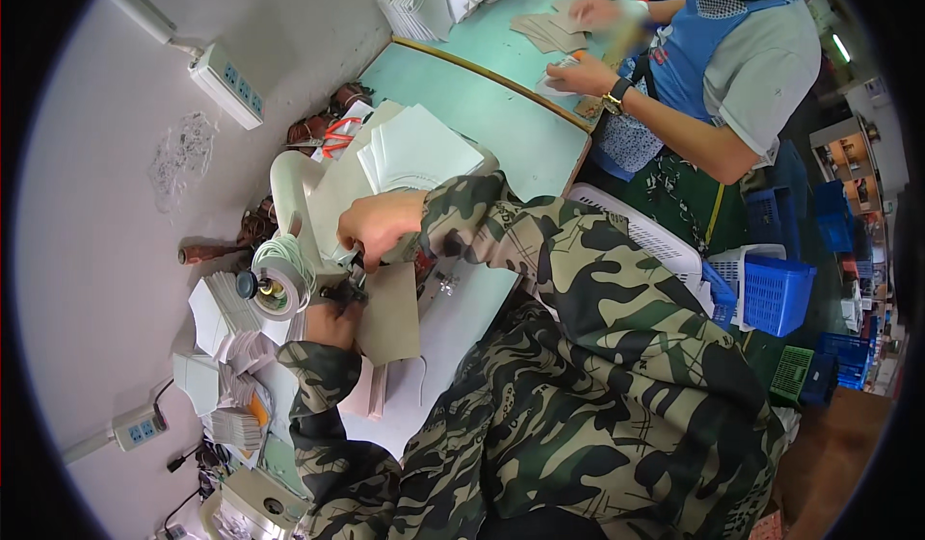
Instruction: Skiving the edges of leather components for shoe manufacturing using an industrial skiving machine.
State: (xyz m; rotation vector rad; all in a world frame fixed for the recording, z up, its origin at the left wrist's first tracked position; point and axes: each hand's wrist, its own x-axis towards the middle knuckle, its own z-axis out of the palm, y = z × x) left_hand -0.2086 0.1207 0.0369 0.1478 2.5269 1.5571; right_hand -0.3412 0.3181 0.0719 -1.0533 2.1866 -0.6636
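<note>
A cream sewing machine (293, 193) stands in front of me, with white thread (289, 249) coiled on its head. A tan sheet (393, 323) hangs over the near side beside the machine's needle area. My left hand (332, 324) is at this sheet's left edge; the machine head and dark metal parts hide its fingertips. On the far side of the needle area, my right hand (382, 224) is closed, fingers curled down by the metal presser parts; what they grip is hidden. A fanned stack of white sheets (419, 150) lies just beyond my right hand.
Piles of folded white pieces (224, 318) stand left by the wall. Orange-handled scissors (340, 137) lie beyond the machine. A co-worker in a blue apron (689, 49) handles pieces at the pale green table (472, 106). A white basket (641, 227) and blue basket (779, 294) are right.
</note>
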